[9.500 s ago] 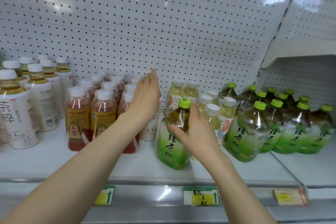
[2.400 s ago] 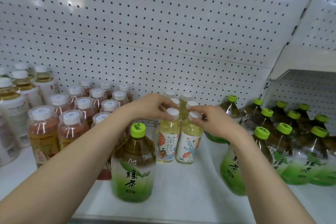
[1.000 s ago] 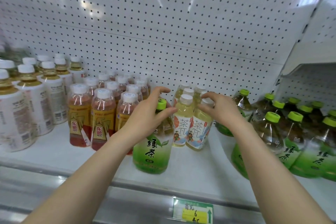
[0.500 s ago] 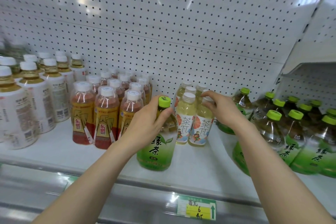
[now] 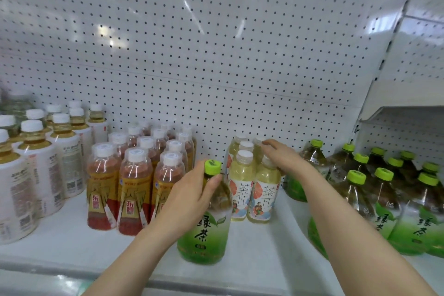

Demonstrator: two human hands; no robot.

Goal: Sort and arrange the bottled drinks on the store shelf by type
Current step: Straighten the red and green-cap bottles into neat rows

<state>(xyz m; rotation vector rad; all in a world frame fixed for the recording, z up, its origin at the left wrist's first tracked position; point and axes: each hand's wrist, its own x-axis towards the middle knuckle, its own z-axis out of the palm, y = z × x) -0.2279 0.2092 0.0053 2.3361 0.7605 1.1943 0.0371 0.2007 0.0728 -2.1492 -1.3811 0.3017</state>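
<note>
Left hand [image 5: 192,197] is wrapped around the neck and shoulder of the stray green tea bottle [image 5: 204,230], thumb up by the lime cap. That's new: a second ago it was only reaching for the cap, and a bit before that both hands were up on the caps of the pale tea bottles [image 5: 241,190]. Those pale ones now sit bunched in a tidy double row running back toward the pegboard [image 5: 216,55], so I'd say that group is basically done and the odd one out is next. Right hand [image 5: 281,157] lies across the tops of the pale row, and honestly I can't tell if it's pinching a cap or just resting there. The stray bottle looks like it's standing at the front of the shelf [image 5: 252,259], between the red-brown bottles [image 5: 134,190] and the pale row, well apart from the green-capped group [image 5: 422,228] on the right where it belongs. Readable stuff: the green label says 绿茶, same as the ones on the right; the pale labels say 茶π with an orange fruit graphic; the red-brown ones show 东鹏. The white-sleeved bottles [image 5: 31,175] far left are too blurry to read.
</note>
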